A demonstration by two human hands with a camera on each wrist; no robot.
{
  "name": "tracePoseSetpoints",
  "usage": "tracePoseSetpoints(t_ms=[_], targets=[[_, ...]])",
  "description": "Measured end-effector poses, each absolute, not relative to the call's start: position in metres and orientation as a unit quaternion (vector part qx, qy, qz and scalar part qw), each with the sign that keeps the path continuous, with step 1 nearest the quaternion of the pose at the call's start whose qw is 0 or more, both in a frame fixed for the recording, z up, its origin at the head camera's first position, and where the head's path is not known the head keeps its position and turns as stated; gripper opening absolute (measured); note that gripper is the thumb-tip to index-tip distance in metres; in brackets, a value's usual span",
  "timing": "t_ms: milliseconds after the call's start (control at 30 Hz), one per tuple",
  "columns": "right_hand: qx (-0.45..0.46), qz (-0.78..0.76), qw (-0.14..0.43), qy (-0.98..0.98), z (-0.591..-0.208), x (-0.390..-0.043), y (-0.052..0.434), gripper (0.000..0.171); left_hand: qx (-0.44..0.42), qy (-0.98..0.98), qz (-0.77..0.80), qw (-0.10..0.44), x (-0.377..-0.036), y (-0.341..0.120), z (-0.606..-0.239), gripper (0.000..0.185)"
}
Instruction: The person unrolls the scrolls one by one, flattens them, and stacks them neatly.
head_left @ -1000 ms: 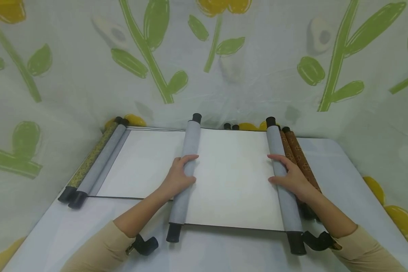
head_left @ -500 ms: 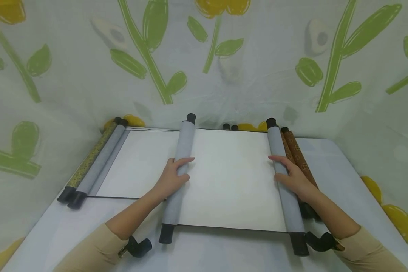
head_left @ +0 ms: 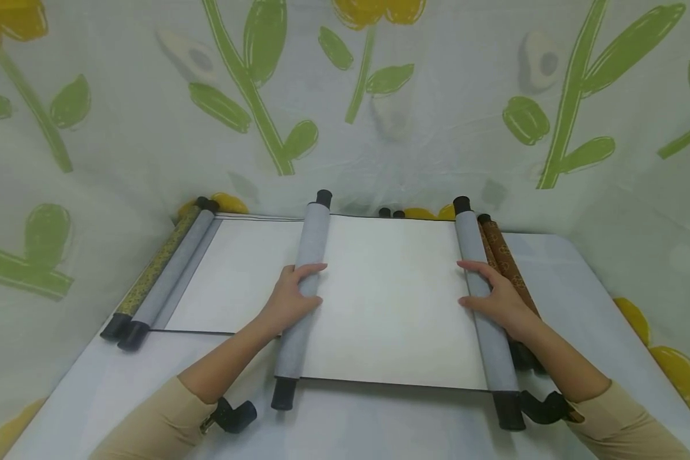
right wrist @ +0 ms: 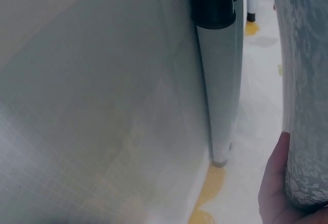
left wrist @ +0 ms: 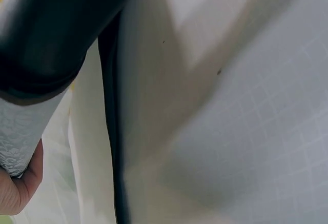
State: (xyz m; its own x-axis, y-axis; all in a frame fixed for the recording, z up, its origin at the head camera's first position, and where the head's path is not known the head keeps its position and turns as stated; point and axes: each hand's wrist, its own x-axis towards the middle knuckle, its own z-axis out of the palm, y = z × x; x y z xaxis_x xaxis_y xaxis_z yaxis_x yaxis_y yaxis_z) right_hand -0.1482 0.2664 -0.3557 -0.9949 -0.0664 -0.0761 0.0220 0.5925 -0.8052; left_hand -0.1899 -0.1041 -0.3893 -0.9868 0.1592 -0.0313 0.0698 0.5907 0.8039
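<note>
A partly unrolled scroll lies across the middle of the head view, its blank white sheet (head_left: 397,306) stretched between two grey-blue rollers with black end caps. My left hand (head_left: 287,299) grips the left roller (head_left: 313,236), thumb and fingers spread over it near mid-length. On the other side, my right hand (head_left: 499,301) holds the right roller (head_left: 469,237) in the same manner. The left wrist view shows a black end cap (left wrist: 51,34) close up, with part of the hand round the patterned roller. Fingers also wrap the patterned roller (right wrist: 310,106) in the right wrist view.
Left of my scroll lies another open scroll (head_left: 238,275), its grey roller (head_left: 175,271) beside a yellow-green patterned roll (head_left: 158,275). Brown patterned rolls (head_left: 510,262) lie beyond the right roller. Small black knobs (head_left: 391,213) show at the back, before a leaf-printed curtain (head_left: 437,128).
My left hand and the left roller have moved left, and the right roller has shifted slightly right. More white sheet shows between them.
</note>
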Motion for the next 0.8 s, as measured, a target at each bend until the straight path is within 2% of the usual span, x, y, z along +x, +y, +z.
tracePoseSetpoints(t_ms=[500, 667, 800], targets=[[-0.009, -0.469, 0.073, 0.88, -0.354, -0.148, 0.271, 0.062, 0.078, 0.887, 0.453, 0.048, -0.19, -0.119, -0.392, 0.054], [0.009, -0.441, 0.072, 0.894, -0.357, -0.149, 0.271, 0.071, 0.068, 0.888, 0.452, 0.057, -0.19, -0.12, -0.393, 0.055], [0.012, -0.429, 0.066, 0.901, -0.359, -0.149, 0.271, 0.08, 0.052, 0.889, 0.448, 0.074, -0.191, -0.12, -0.394, 0.062]])
